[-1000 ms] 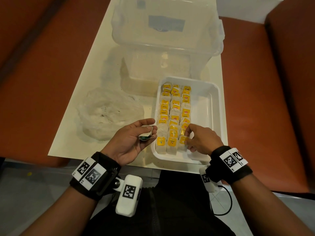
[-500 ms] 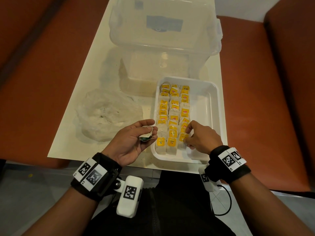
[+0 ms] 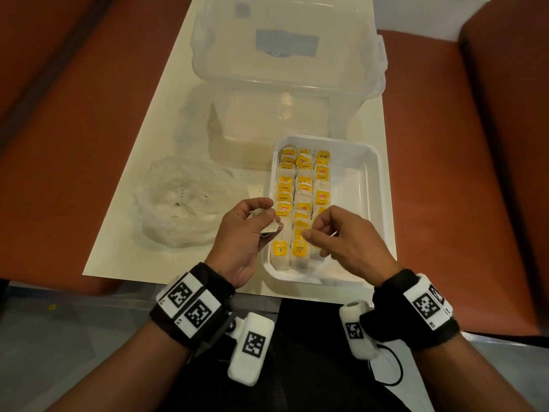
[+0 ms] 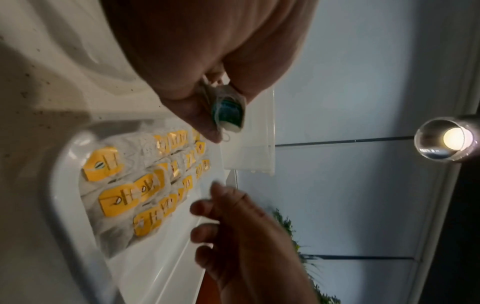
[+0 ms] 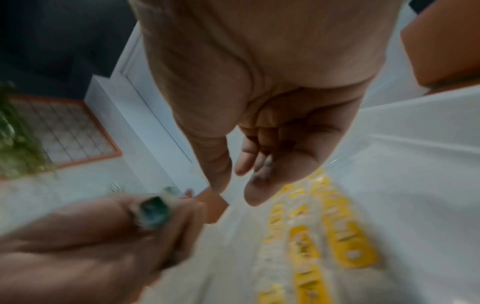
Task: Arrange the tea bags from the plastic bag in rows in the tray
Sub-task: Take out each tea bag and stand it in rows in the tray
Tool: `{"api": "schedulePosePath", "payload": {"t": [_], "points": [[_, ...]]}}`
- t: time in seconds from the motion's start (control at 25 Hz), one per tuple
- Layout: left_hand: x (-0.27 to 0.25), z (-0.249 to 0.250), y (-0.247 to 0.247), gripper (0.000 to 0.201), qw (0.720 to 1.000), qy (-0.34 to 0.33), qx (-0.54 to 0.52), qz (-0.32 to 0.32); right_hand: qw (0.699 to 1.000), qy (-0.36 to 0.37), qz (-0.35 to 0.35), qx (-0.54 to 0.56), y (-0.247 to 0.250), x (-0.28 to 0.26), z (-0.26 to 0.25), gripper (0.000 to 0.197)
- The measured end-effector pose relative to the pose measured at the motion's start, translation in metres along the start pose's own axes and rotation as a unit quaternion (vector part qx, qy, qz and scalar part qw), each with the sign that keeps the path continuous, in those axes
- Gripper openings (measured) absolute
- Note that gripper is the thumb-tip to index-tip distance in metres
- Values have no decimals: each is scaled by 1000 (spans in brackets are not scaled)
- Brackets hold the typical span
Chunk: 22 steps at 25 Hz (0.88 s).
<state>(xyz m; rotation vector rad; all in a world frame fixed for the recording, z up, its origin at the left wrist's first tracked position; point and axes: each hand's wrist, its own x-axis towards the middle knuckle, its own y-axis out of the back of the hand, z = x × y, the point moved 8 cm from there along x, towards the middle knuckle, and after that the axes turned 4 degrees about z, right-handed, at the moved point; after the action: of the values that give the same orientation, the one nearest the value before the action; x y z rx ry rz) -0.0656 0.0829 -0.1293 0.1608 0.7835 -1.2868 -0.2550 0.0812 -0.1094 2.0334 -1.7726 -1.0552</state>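
A white tray (image 3: 365, 209) on the cream table holds three rows of tea bags (image 3: 304, 200) with yellow tags, filling its left part. My left hand (image 3: 255, 224) hovers at the tray's left rim and holds a small bundle of tea bags (image 3: 269, 226) with a green tag (image 4: 228, 112) between thumb and fingers. My right hand (image 3: 320, 230) hangs above the near end of the rows, fingers loosely curled and empty (image 5: 249, 174). The crumpled clear plastic bag (image 3: 184, 203) lies left of the tray.
A large clear lidded storage box (image 3: 285, 63) stands behind the tray at the table's far end. Orange-brown seats flank the table on both sides. The right part of the tray (image 3: 353, 185) has bare floor.
My right hand has lifted off the near end of the third row and moved left toward my left hand. The left hand with its bundle has hardly moved.
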Motion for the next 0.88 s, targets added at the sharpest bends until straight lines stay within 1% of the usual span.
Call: {"api": "schedulePosePath", "payload": {"t": [0.08,0.12,0.2,0.28,0.32,0.4,0.48,0.56,0.6,0.68,0.76,0.88], "points": [[-2,2,-8,13,999,-31,9,4,993,-9,-56,103,-13,-14,-23,29],[-3,1,-12,13,999,-34,13,1,990,-3,-67,122,-18,-17,-31,31],[-4,-2,-20,13,1000,-15,15,-9,994,39,-44,93,-17,-18,-42,37],[-5,-5,-24,14,999,7,19,-26,996,84,-1,38,-12,-16,-46,42],[-6,-6,-26,14,999,18,23,-37,995,95,18,29,-8,-15,-47,38],[-8,-11,-29,15,996,57,16,-60,992,102,41,58,-1,-10,-45,22],[-12,-16,-30,24,991,106,-6,-79,989,92,51,108,6,-6,-41,6],[-13,-20,-29,37,985,144,-20,-92,986,68,51,143,11,-2,-36,3],[-13,-22,-28,42,983,152,-18,-98,985,55,49,157,12,-1,-34,4],[-12,-23,-26,47,983,153,1,-104,982,38,46,180,13,0,-30,5],[-12,-22,-25,47,983,145,18,-111,978,29,43,204,14,2,-28,5],[-14,-20,-25,52,983,117,54,-132,971,21,42,235,16,2,-26,5]]}}
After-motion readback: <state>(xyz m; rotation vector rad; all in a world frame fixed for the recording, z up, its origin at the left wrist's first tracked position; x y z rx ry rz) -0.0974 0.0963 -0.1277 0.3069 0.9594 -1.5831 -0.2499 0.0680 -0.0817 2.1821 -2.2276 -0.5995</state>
